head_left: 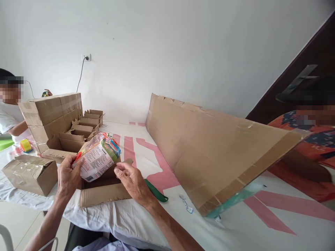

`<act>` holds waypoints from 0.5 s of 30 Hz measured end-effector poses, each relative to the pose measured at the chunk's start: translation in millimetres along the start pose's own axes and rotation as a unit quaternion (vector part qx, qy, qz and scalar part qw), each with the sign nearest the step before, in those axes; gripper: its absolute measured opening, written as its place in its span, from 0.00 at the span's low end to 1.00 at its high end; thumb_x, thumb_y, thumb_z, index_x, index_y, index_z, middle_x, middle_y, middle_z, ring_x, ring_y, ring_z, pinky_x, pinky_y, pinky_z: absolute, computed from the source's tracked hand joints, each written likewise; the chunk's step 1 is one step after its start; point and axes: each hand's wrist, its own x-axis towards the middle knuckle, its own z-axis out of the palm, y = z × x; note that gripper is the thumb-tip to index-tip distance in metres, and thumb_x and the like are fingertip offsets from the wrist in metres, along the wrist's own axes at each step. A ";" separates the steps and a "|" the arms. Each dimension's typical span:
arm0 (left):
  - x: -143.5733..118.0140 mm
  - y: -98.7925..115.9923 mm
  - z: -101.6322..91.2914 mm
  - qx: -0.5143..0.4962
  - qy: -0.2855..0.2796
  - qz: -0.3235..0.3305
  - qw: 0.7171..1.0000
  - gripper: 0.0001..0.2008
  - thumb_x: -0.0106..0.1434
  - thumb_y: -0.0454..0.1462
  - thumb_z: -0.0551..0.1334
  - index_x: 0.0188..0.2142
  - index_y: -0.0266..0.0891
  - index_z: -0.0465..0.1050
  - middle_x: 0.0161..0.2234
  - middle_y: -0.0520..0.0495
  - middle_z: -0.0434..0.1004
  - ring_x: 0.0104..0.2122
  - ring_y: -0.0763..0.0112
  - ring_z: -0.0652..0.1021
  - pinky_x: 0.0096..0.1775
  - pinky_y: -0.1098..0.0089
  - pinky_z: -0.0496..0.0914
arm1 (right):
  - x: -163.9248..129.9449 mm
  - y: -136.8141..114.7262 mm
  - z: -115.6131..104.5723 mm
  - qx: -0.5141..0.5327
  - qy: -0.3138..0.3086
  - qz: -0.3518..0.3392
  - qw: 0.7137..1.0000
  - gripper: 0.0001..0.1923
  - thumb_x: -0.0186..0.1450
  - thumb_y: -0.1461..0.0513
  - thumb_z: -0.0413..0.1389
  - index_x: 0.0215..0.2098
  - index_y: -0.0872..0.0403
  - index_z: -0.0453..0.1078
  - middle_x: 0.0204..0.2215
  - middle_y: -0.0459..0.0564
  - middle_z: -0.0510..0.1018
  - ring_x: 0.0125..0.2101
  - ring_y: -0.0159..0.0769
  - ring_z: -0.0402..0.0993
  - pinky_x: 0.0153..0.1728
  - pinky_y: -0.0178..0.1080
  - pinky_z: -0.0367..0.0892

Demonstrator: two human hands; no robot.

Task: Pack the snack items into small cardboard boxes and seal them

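My left hand (68,176) is closed on the left edge of a printed plastic packet (97,161), tilted above an open cardboard box (107,195). White with dense text, the packet has red, green and blue printing at its top. My right hand (134,183) is at the box's right side, close to the packet's lower right corner. Its fingers are slightly bent and apart, with nothing visible in them. The packet and my hands hide part of the box's inside. A dark green strip (156,191) lies just right of my right hand.
Stacked boxes (49,111), a row of open boxes (70,141), a closed box (31,174) and yellow tape (25,145) are left. A large cardboard sheet (222,150) leans across the right. One person (10,115) sits left, another (311,150) right.
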 end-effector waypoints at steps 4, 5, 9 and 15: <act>-23.6 17.2 4.8 0.093 0.046 0.272 0.957 0.05 0.70 0.40 0.66 0.38 0.43 0.79 0.36 0.45 0.84 0.37 0.61 0.82 0.42 0.64 0.74 | 0.0 -14.0 14.0 0.206 -0.082 0.064 0.973 0.47 0.60 0.36 0.68 0.70 0.45 0.65 0.63 0.60 0.76 0.55 0.54 0.80 0.45 0.51 0.81; -31.5 22.1 7.0 0.110 0.043 0.342 0.932 0.02 0.70 0.37 0.67 0.40 0.43 0.79 0.36 0.45 0.84 0.37 0.60 0.82 0.42 0.63 0.74 | -0.7 -18.2 15.8 0.248 -0.101 0.063 0.961 0.49 0.59 0.35 0.68 0.71 0.42 0.62 0.64 0.58 0.75 0.58 0.55 0.79 0.46 0.52 0.81; -59.5 38.7 17.3 0.141 -0.014 0.493 0.858 0.12 0.70 0.30 0.67 0.51 0.42 0.78 0.40 0.42 0.86 0.42 0.56 0.83 0.44 0.59 0.72 | -1.8 -31.4 16.6 0.311 -0.091 0.035 0.945 0.40 0.62 0.35 0.64 0.65 0.41 0.66 0.59 0.54 0.79 0.57 0.54 0.78 0.50 0.53 0.79; -65.2 38.3 22.7 0.026 -0.136 0.479 0.867 0.13 0.73 0.37 0.63 0.56 0.43 0.76 0.46 0.38 0.83 0.45 0.56 0.83 0.46 0.58 0.78 | 12.7 -8.4 8.2 0.320 -0.029 0.044 0.946 0.26 0.66 0.47 0.56 0.56 0.50 0.75 0.46 0.57 0.85 0.47 0.55 0.82 0.47 0.53 0.78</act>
